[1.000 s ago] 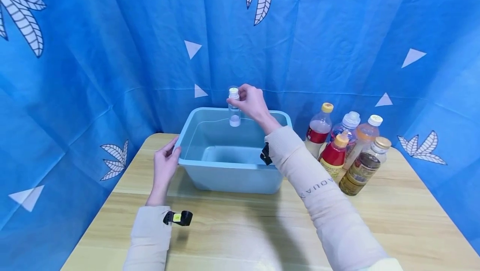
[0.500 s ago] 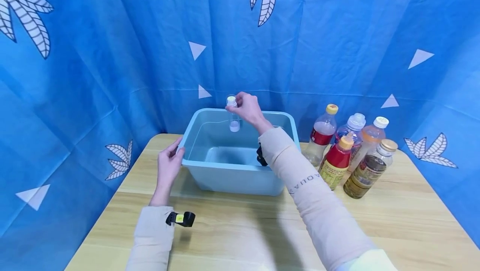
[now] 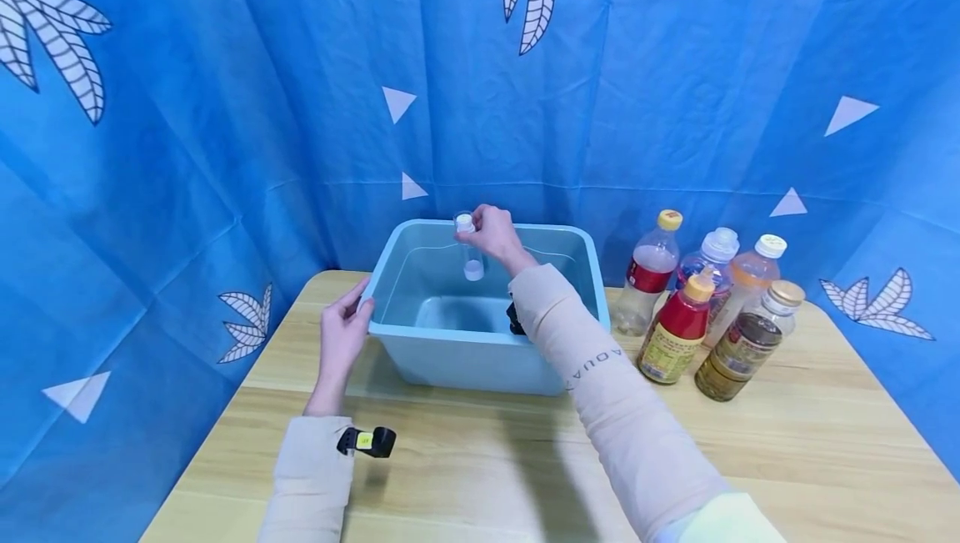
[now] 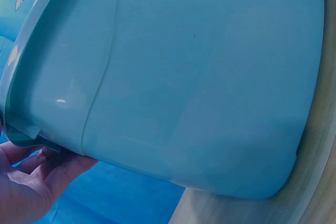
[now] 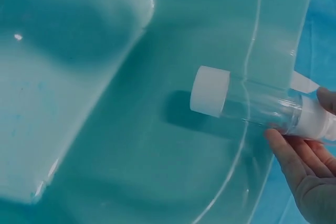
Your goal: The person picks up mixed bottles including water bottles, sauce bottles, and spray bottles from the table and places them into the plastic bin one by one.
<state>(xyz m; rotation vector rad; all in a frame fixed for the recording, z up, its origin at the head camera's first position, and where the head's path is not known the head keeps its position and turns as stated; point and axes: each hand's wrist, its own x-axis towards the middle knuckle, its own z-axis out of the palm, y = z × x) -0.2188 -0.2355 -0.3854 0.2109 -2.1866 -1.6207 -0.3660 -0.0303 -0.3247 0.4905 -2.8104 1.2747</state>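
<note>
My right hand pinches a small clear bottle near its white cap, inside the upper part of a light blue plastic tub. In the right wrist view the bottle has a transparent body and a white base, and its base stands off from the tub's inner wall. At the tub's left end, my left hand grips the rim. The left wrist view shows that hand with its fingers under the rim, partly hidden by the tub's wall.
Right of the tub stand several bottles: a yellow-capped bottle, a red sauce bottle, a dark-labelled jar-like bottle and an orange-tinted bottle. Everything rests on a wooden table. A blue curtain hangs behind.
My right hand has lowered the clear bottle further down into the tub. The left hand keeps its grip on the rim. The head view has shifted slightly.
</note>
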